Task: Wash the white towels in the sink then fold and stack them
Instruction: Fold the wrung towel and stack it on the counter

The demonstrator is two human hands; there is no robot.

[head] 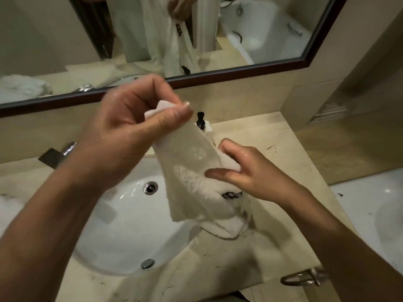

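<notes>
Mirror (261, 29) is running along the wall above a beige stone worktop (250, 253), reflecting a bathtub and the person's towel-holding hand. White oval sink (122, 232) is sitting sunk into the worktop, left of centre; drain plug (147, 263) is showing at its near side and overflow hole (150, 188) at its far wall; no water can be made out in the bowl. Tap (67, 148) is partly hiding behind the left forearm.

Towel (196, 175), white with a black mark near its lower end, is hanging in the air over the sink's right rim and the worktop. Its long axis is running from upper left, away from the person, down to lower right, with the bottom end draping on the worktop edge.

Left hand (135, 120) is pinching the towel's top corner between thumb and fingers. Right hand (242, 168) is gripping the towel's right edge lower down, thumb on the front face. Both hands are looking wet.

Soap pump (200, 120) is standing behind the towel.
</notes>
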